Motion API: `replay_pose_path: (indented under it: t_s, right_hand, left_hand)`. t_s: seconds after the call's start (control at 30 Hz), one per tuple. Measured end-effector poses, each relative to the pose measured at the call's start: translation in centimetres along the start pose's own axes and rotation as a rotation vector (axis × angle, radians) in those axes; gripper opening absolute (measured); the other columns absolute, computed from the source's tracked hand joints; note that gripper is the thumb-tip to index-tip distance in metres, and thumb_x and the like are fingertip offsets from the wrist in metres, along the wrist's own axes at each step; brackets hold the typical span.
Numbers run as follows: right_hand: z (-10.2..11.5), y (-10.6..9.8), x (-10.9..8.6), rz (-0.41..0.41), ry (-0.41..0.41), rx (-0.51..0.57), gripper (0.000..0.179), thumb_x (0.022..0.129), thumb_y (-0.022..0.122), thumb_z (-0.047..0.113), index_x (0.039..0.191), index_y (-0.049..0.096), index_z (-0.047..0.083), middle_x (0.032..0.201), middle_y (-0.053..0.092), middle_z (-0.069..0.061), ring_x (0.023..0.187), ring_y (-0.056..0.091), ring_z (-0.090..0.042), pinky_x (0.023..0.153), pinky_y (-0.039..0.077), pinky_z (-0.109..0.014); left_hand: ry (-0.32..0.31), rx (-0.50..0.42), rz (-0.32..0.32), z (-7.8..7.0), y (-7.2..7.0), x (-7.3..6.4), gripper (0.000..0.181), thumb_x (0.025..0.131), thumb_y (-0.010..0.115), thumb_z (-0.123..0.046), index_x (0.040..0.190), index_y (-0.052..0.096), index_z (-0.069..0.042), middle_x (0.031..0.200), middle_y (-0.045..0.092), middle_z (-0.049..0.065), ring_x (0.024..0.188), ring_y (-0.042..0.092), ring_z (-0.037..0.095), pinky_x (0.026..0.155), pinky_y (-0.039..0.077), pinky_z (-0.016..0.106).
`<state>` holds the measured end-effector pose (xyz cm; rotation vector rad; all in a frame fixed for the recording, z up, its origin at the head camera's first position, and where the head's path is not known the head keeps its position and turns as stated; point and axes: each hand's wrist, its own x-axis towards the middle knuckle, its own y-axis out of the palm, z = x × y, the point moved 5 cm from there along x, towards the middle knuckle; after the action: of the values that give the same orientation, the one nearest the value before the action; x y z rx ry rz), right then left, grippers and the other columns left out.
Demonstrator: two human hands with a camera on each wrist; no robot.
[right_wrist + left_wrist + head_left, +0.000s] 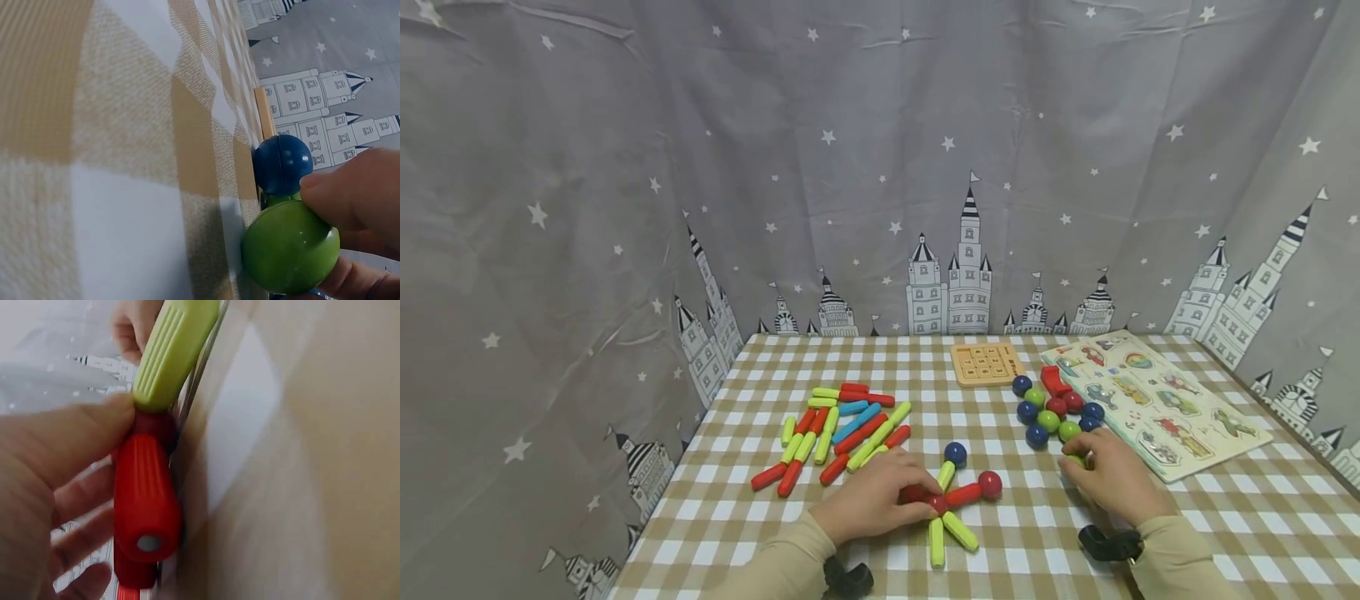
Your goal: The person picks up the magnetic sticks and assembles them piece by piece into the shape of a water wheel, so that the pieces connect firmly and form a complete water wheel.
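Note:
My left hand (pixel 887 493) pinches a dark red ball (pixel 937 504) at the middle of a star-like figure of magnetic sticks on the cloth. Red and yellow-green sticks spread out from that ball. On the figure's ends sit a blue ball (pixel 956 454) and a second red ball (pixel 990 485). In the left wrist view the thumb presses beside the joint of a yellow-green stick (pixel 175 353) and a red stick (pixel 147 494), the latter with a metal tip. Farther right, my right hand (pixel 1116 479) holds a green ball (pixel 290 247) between thumb and fingers, low at the cloth.
Loose red, blue and yellow-green sticks (pixel 861 429) lie to the left. Behind the right hand is a cluster of balls with a blue ball (pixel 1037 436) in front. A wooden number puzzle (pixel 988 365) and a picture board (pixel 1157 400) lie farther back on the checked tablecloth (pixel 715 500).

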<state>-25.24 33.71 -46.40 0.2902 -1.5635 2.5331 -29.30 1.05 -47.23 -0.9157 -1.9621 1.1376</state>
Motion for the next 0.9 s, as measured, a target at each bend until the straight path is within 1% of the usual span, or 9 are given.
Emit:
replay_pose_path:
  t_s: [0.13, 0.27, 0.33, 0.4, 0.5, 0.6, 0.67, 0.77, 0.9]
  right_hand:
    - [0.0, 0.0, 0.0, -0.005, -0.005, -0.001, 0.016, 0.088, 0.079, 0.023, 0.098, 0.075, 0.012, 0.090, 0.061, -0.002, 0.077, 0.052, -0.015, 0.066, 0.043, -0.031]
    - [0.0, 0.0, 0.0, -0.006, -0.001, 0.004, 0.015, 0.088, 0.079, 0.024, 0.097, 0.074, 0.013, 0.091, 0.061, -0.002, 0.078, 0.053, -0.015, 0.066, 0.044, -0.032]
    - [0.0, 0.0, 0.0, -0.006, 0.002, 0.005, 0.015, 0.088, 0.079, 0.023, 0.097, 0.075, 0.013, 0.092, 0.062, -0.002, 0.078, 0.054, -0.015, 0.067, 0.044, -0.032]
    - [-0.1, 0.1, 0.1, -0.006, 0.004, 0.003, 0.014, 0.088, 0.079, 0.023, 0.097, 0.075, 0.013, 0.092, 0.062, -0.002, 0.079, 0.054, -0.015, 0.067, 0.045, -0.031]
    - [0.0, 0.0, 0.2, -0.005, 0.007, -0.003, 0.015, 0.088, 0.079, 0.024, 0.097, 0.075, 0.013, 0.093, 0.062, -0.002, 0.079, 0.054, -0.015, 0.067, 0.044, -0.031]
    - [0.1, 0.0, 0.2, -0.001, 0.016, -0.003, 0.017, 0.088, 0.079, 0.025, 0.098, 0.075, 0.013, 0.093, 0.062, -0.002, 0.080, 0.054, -0.016, 0.066, 0.043, -0.031]
    - [0.2, 0.0, 0.2, 0.002, 0.014, 0.006, 0.017, 0.088, 0.079, 0.026, 0.098, 0.075, 0.013, 0.092, 0.062, -0.002, 0.080, 0.054, -0.016, 0.065, 0.043, -0.031]
    - [0.4, 0.2, 0.1, 0.002, -0.012, 0.054, 0.015, 0.087, 0.080, 0.023, 0.098, 0.075, 0.013, 0.091, 0.062, 0.000, 0.078, 0.053, -0.014, 0.065, 0.043, -0.029]
    - [0.4, 1.3, 0.0, 0.136, -0.034, 0.263, 0.021, 0.088, 0.080, 0.022, 0.104, 0.074, 0.011, 0.092, 0.066, 0.000, 0.073, 0.059, -0.012, 0.059, 0.050, -0.027]
  left_hand:
    - [-0.055, 0.057, -0.039, -0.5, 0.1, 0.1, 0.022, 0.093, 0.072, -0.052, 0.107, 0.073, -0.035, 0.096, 0.063, -0.023, 0.090, 0.051, 0.000, 0.082, 0.048, 0.021]
    - [-0.080, 0.096, -0.066, -0.9, 0.2, 0.1, 0.022, 0.091, 0.074, -0.052, 0.103, 0.072, -0.033, 0.090, 0.061, -0.019, 0.085, 0.048, 0.002, 0.076, 0.045, 0.020]
    - [-0.079, 0.100, -0.079, -1.0, 0.2, 0.1, 0.022, 0.092, 0.074, -0.052, 0.104, 0.072, -0.033, 0.092, 0.061, -0.017, 0.086, 0.048, 0.002, 0.077, 0.044, 0.020]
    - [-0.060, 0.092, -0.102, -1.1, 0.2, 0.1, 0.022, 0.093, 0.073, -0.050, 0.107, 0.073, -0.033, 0.096, 0.062, -0.015, 0.089, 0.049, 0.003, 0.078, 0.045, 0.021]
    - [0.012, 0.101, -0.118, -1.8, 0.3, 0.3, 0.022, 0.097, 0.069, -0.048, 0.113, 0.074, -0.034, 0.110, 0.064, -0.013, 0.103, 0.051, 0.005, 0.090, 0.047, 0.028]
    - [0.094, 0.159, -0.109, -2.8, 0.7, 0.7, 0.022, 0.100, 0.064, -0.047, 0.116, 0.075, -0.035, 0.123, 0.061, -0.011, 0.120, 0.049, 0.010, 0.098, 0.045, 0.036]
    - [0.114, 0.194, -0.101, -3.4, 0.9, 1.0, 0.022, 0.101, 0.063, -0.048, 0.114, 0.076, -0.036, 0.131, 0.059, -0.009, 0.129, 0.045, 0.012, 0.100, 0.043, 0.039]
    - [0.078, 0.235, -0.113, -3.8, 1.3, 1.5, 0.020, 0.099, 0.065, -0.049, 0.108, 0.077, -0.036, 0.135, 0.058, -0.006, 0.136, 0.042, 0.018, 0.103, 0.041, 0.045]
    - [-0.030, 0.218, -0.070, -3.7, 1.4, 2.2, 0.015, 0.096, 0.071, -0.046, 0.102, 0.079, -0.035, 0.142, 0.057, -0.002, 0.144, 0.037, 0.026, 0.111, 0.036, 0.056]
